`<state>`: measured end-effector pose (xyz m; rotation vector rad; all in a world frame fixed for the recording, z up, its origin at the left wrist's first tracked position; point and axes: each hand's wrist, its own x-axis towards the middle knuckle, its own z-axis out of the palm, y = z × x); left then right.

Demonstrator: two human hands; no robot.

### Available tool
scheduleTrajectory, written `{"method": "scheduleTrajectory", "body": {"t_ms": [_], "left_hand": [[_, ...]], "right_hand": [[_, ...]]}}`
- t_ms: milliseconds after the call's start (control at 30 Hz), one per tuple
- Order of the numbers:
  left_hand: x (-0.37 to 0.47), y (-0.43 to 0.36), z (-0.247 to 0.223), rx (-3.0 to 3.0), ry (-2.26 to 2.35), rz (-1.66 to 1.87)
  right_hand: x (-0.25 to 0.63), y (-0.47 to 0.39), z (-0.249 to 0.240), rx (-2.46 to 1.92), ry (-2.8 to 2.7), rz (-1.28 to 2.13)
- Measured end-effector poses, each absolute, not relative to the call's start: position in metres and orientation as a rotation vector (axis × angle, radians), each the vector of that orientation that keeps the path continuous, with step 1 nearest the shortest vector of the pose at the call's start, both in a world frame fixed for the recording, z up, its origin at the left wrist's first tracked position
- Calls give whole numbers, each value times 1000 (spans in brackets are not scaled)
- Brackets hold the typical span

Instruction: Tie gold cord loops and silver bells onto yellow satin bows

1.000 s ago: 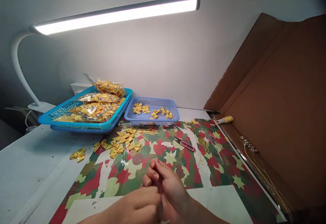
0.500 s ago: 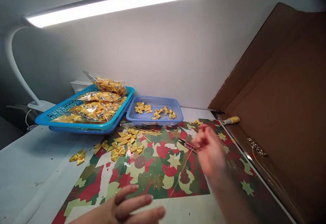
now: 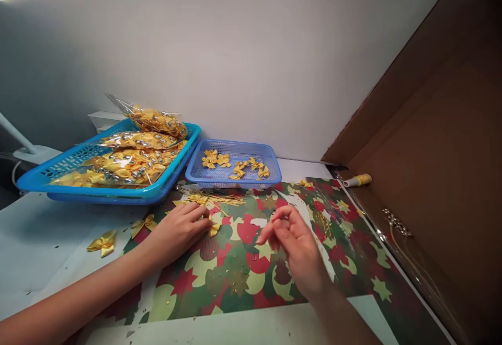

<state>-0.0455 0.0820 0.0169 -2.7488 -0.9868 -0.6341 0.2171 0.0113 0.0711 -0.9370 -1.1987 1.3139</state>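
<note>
Your left hand (image 3: pixel 182 230), palm down, was extended over the near side of the pile of yellow bows (image 3: pixel 197 198), its fingers bent and close together. The fingertips lay on or just above the bows; you could not tell from this view whether they pinched one, as the thumb was hidden. One bow (image 3: pixel 214 227), partly covered, showed just beside the fingertips. Your right hand (image 3: pixel 300 251) was raised over the patterned paper (image 3: pixel 212 287), apart from the left, its fingers curled and the thumb drawn in toward the index finger; anything between them was too small to tell.

Beyond your left hand, gold wires (image 3: pixel 229 199) lay in a loose bundle beside the pile. Two more bows lay left of that hand: one (image 3: pixel 143 225) at the paper's edge, the other (image 3: pixel 102 243) on the white table (image 3: pixel 23 266). At the back stood a small blue tray (image 3: pixel 219 182) with yellow bows inside and, just left of it, a turquoise basket (image 3: pixel 155 191) of clear bags (image 3: pixel 129 166) filled with yellow and silver pieces. To your right, a spool (image 3: pixel 358 180) lay on its side near the cardboard (image 3: pixel 439 125), with beads (image 3: pixel 397 223) nearer you.
</note>
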Motion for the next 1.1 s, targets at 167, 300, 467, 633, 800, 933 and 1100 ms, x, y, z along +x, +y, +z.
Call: {"method": "scheduleTrajectory", "body": {"t_ms": [167, 300, 467, 633, 800, 933, 1100], "left_hand": [[-41, 77, 25, -2880, -1110, -754], [-57, 80, 26, -2977, -1084, -629], [-56, 84, 20, -2989, -913, -688], [-18, 73, 28, -3195, -1050, -743], [8, 61, 30, -3418, -1538, -933], [17, 56, 28, -3338, -1918, -1258], [23, 54, 32, -3280, -2286, -1453]], "right_hand": [[204, 20, 28, -1156, -1258, 1289], [205, 21, 15, -1265, -1332, 1199], [200, 19, 15, -1222, -1508, 1150], [192, 18, 8, -1041, -1693, 804], [194, 22, 12, -1224, -1200, 1028], [195, 25, 14, -1156, -901, 1293], [195, 24, 13, -1106, -860, 1373]]}}
